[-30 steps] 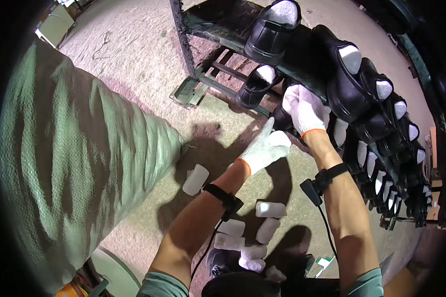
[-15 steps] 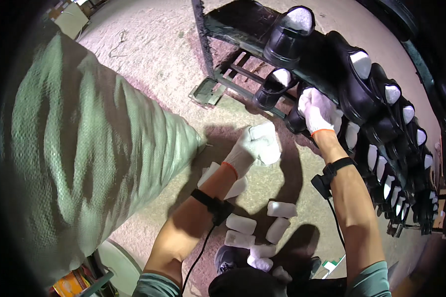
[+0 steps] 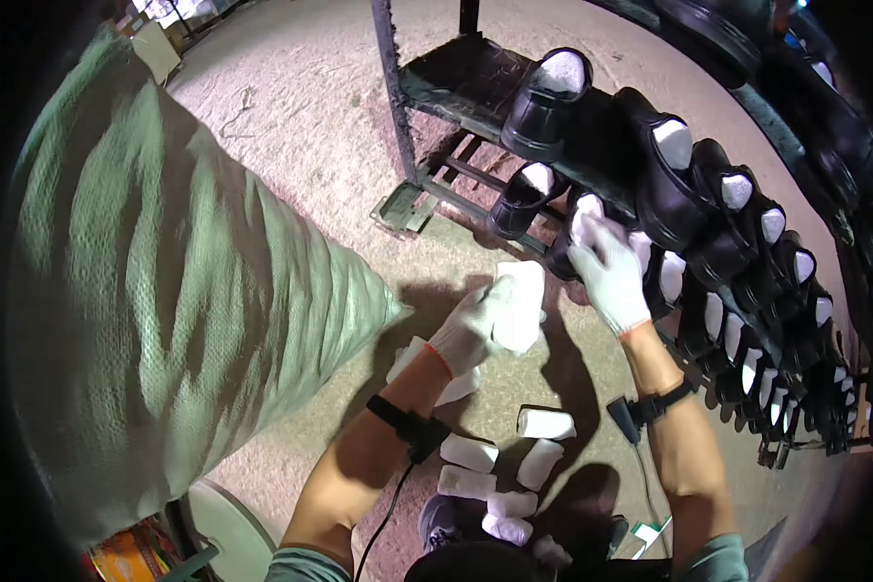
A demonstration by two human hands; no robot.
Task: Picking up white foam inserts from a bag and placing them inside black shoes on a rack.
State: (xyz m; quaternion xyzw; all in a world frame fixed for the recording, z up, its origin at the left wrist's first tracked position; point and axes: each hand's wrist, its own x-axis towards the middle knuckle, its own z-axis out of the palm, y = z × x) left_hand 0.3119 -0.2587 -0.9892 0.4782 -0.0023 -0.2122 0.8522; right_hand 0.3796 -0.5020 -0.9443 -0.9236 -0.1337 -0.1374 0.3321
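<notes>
A white roll point(image 3: 522, 312) is clamped above the floor point(image 3: 495, 373) in the left hand's point(image 3: 468, 326) fingers; the right hand point(image 3: 611, 281) is placed at a shoe point(image 3: 560, 258), its fingers' grip cannot be told

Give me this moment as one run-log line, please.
Left hand: gripping white bundle | Right hand: at black shoe with white filling | Nearby: green sack, loose white rolls, dark rack

A rounded white packet point(image 3: 521, 308) rests lengthwise in the gloved left hand point(image 3: 477, 322). On a dark rack's lower level, a black shoe point(image 3: 560, 260) bears white stuffing point(image 3: 586, 208) at its opening.
</notes>
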